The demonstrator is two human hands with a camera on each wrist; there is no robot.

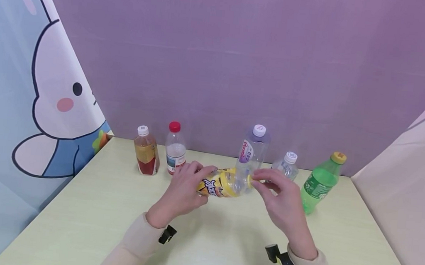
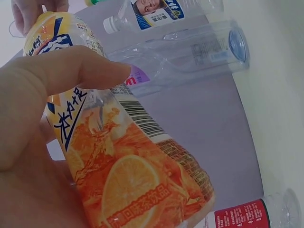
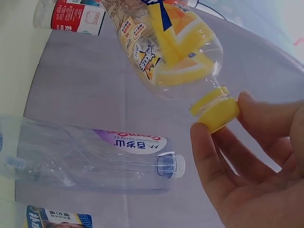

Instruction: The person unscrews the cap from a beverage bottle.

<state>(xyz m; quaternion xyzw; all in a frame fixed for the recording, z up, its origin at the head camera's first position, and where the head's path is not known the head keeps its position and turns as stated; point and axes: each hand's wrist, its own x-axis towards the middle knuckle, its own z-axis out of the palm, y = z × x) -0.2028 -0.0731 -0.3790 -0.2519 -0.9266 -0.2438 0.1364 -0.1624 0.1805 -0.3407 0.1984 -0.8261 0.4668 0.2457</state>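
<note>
My left hand (image 1: 183,190) grips a clear plastic drink bottle (image 1: 217,185) by its yellow-and-orange label, thumb on the near side. The bottle lies tilted in the air above the table, neck toward the right. On its neck end sits a yellow cap (image 3: 219,115), which my right hand (image 1: 283,202) pinches between thumb and fingertips. In the right wrist view, a strip of clear neck shows between the cap and a yellow ring (image 3: 204,100). An orange-slice picture and a barcode face the left wrist camera. Most of my left fingers are hidden behind the bottle.
Along the table's (image 1: 203,248) back stand an amber bottle (image 1: 147,154), a red-capped bottle (image 1: 176,148), a tall clear bottle (image 1: 253,150), a small white-capped bottle (image 1: 287,165) and a green bottle (image 1: 321,182). A purple curtain (image 1: 217,66) hangs behind.
</note>
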